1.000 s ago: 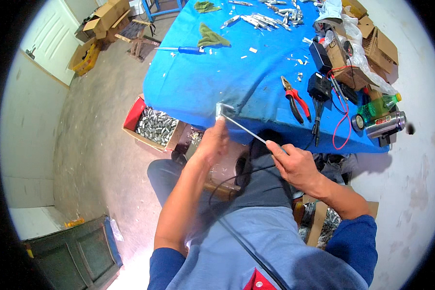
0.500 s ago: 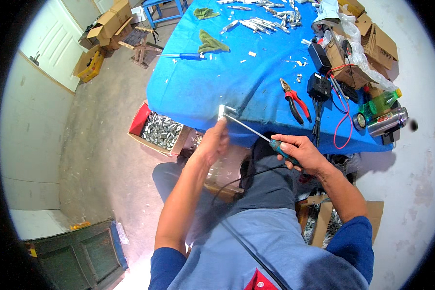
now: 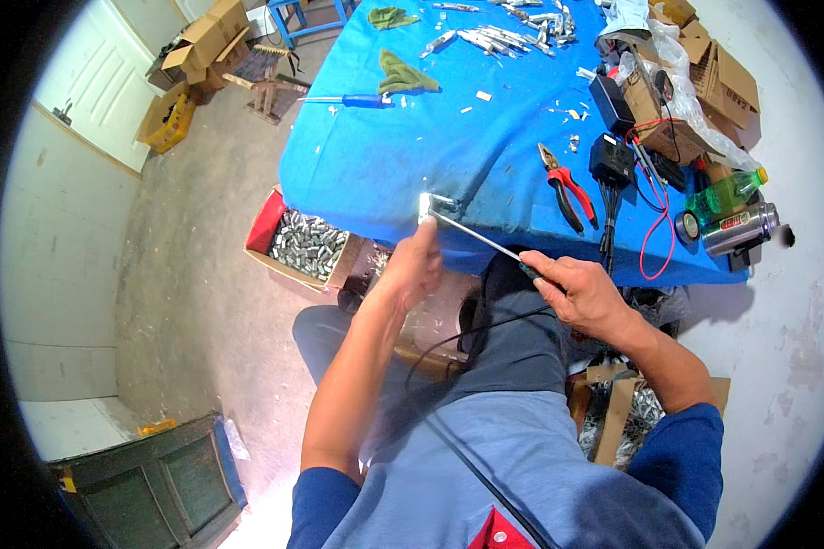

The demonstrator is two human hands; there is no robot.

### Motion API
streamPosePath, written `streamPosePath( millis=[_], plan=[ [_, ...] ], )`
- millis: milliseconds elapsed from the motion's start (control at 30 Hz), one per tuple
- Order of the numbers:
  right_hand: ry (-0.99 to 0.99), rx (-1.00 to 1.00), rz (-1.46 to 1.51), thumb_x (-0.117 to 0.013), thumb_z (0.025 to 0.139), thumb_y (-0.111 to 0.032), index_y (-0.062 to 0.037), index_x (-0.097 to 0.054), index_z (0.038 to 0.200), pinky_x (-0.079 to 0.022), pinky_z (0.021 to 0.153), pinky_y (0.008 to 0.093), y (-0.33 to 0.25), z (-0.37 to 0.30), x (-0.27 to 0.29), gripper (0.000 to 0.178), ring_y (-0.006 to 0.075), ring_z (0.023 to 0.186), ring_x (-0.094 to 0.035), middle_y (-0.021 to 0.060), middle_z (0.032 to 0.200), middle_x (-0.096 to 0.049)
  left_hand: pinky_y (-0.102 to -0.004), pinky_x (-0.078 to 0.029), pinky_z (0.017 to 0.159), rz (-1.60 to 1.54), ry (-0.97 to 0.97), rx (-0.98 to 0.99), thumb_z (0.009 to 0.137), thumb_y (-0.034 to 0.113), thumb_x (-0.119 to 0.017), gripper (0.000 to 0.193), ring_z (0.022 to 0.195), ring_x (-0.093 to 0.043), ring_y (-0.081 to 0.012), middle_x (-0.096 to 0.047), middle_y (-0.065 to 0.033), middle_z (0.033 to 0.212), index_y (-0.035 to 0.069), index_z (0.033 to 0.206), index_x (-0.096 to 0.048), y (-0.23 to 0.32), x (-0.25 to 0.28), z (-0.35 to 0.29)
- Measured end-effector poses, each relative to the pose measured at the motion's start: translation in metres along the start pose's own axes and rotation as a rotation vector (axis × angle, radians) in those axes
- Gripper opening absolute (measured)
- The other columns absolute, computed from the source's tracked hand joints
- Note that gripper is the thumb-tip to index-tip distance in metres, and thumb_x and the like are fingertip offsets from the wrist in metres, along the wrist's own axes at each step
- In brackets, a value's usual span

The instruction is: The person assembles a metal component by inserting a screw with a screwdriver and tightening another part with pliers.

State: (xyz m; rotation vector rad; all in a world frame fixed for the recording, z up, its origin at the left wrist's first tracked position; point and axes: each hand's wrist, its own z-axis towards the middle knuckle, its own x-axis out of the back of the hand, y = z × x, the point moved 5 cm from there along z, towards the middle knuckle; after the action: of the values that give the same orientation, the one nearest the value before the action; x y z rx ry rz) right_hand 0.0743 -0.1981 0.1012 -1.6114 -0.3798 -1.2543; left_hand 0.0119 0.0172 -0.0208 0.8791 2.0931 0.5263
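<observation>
At the near edge of the blue-covered table, my left hand (image 3: 416,265) pinches a small bright white piece (image 3: 425,205) against the cloth. Glare hides the piece's exact kind. My right hand (image 3: 584,293) is closed round the handle of a screwdriver (image 3: 485,242), covering most of that handle. The long metal shaft slants up to the left, and its tip meets the white piece. Beside the tip, a short dark-and-silver part (image 3: 445,199) lies on the cloth; its kind is unclear.
Red-handled pliers (image 3: 568,188), a black adapter (image 3: 611,160), a green bottle (image 3: 728,194) and a steel flask (image 3: 740,229) lie at right. Another screwdriver (image 3: 362,100), green rags (image 3: 403,73) and a heap of silvery parts (image 3: 504,41) lie farther back. A box of metal pieces (image 3: 270,274) stands below left.
My right hand has turned over the screwdriver handle and now hides more of it. My left hand stays at the white piece, with the tip still against it. The whole view has shifted slightly.
</observation>
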Motion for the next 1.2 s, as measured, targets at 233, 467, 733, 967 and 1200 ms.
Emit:
streamPosePath(
  millis=[233,467,733,967,1200],
  plan=[
    [-0.004,0.073,-0.407,-0.063,0.088,-0.016,-0.0139,-0.058,0.125,-0.052,0.058,0.0432,-0.023,0.004,-0.004,0.037,0.0341,0.068,-0.063,0.0145,0.074,-0.059,-0.0251,-0.018,0.042,-0.102,0.006,-0.008,0.097,0.052,-0.052,0.047,0.044,-0.019,-0.0085,-0.026,0.0060,0.054,0.019,0.068,-0.034,0.000,0.002,0.015],
    [-0.287,-0.435,0.612,-0.057,0.094,-0.019,-0.0102,-0.058,0.133,-0.046,0.055,0.0253,0.018,0.020,0.011,0.040,0.0091,0.061,-0.056,0.0030,0.081,-0.064,-0.0243,-0.018,0.041,-0.057,-0.043,-0.010,0.096,0.051,-0.055,0.046,0.043,-0.020,-0.0083,-0.026,0.0055,0.053,0.017,0.071,-0.037,0.003,0.008,0.009],
    [-0.297,-0.630,0.841,-0.057,0.096,-0.021,-0.0115,-0.058,0.134,-0.044,0.053,0.0215,0.024,0.009,0.014,0.039,0.0057,0.060,-0.052,0.0012,0.083,-0.062,-0.0233,-0.018,0.040,-0.047,-0.045,0.019,0.097,0.050,-0.052,0.044,0.043,-0.020,-0.0078,-0.025,0.0056,0.053,0.017,0.072,-0.038,0.002,0.008,0.003],
    [-0.281,-0.471,0.740,-0.057,0.096,-0.018,-0.0087,-0.057,0.134,-0.046,0.058,0.0233,0.031,0.006,0.006,0.040,0.0069,0.065,-0.053,0.0016,0.084,-0.061,-0.0236,-0.019,0.041,-0.066,-0.041,0.029,0.098,0.050,-0.051,0.043,0.042,-0.020,-0.0076,-0.027,0.0057,0.052,0.017,0.073,-0.039,0.001,0.010,0.003],
    [-0.262,-0.475,0.770,-0.056,0.096,-0.017,-0.0090,-0.057,0.135,-0.046,0.057,0.0228,0.026,0.000,0.006,0.040,0.0060,0.063,-0.052,0.0009,0.083,-0.061,-0.0235,-0.018,0.041,-0.075,-0.020,0.035,0.097,0.052,-0.052,0.044,0.042,-0.020,-0.0073,-0.028,0.0062,0.052,0.017,0.073,-0.039,0.001,0.008,0.003]
  ],
)
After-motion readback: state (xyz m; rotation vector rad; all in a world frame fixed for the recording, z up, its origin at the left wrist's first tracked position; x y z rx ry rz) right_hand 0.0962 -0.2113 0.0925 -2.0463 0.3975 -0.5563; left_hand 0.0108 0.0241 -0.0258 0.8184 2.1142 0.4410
